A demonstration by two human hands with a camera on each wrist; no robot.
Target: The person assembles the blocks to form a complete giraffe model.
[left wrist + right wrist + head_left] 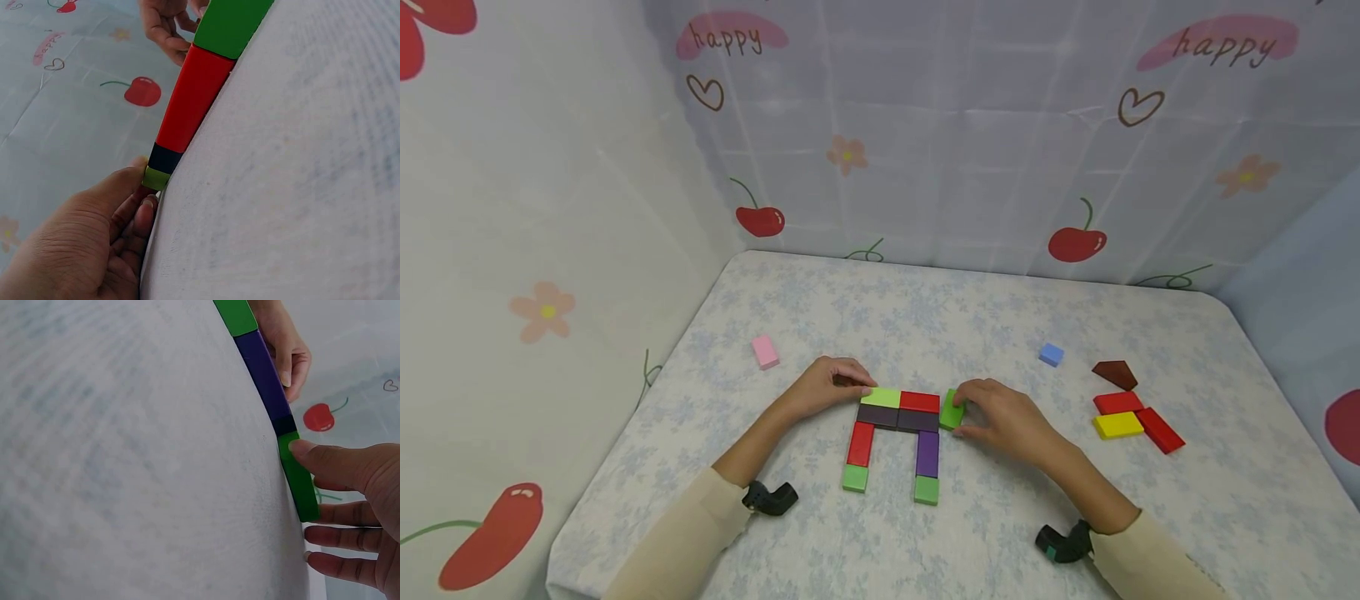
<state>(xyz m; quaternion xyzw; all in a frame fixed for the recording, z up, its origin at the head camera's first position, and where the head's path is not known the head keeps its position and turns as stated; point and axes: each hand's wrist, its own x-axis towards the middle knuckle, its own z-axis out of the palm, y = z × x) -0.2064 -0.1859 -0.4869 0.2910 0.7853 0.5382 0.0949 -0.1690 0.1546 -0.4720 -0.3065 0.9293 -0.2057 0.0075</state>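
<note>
Flat wooden blocks lie joined in a two-legged shape. A lime block [882, 397] and a red block [920, 402] form its far row, with two dark blocks [877, 416] along their near side. The left leg has a red block [861, 443] ending in a small green block [854, 478]; the right has a purple block [927, 454] ending in another green block [927, 490]. My left hand [827, 387] pinches the lime block at its outer end. Between thumb and fingers, my right hand [1007, 417] holds a green block [951, 412] against the shape's right side.
Farther left lies a pink block [765, 352]. A small blue block [1051, 355] sits at the back right. Beyond my right hand are a brown block [1116, 374], a yellow block [1117, 426] and two red blocks [1161, 430]. Printed curtains surround the table.
</note>
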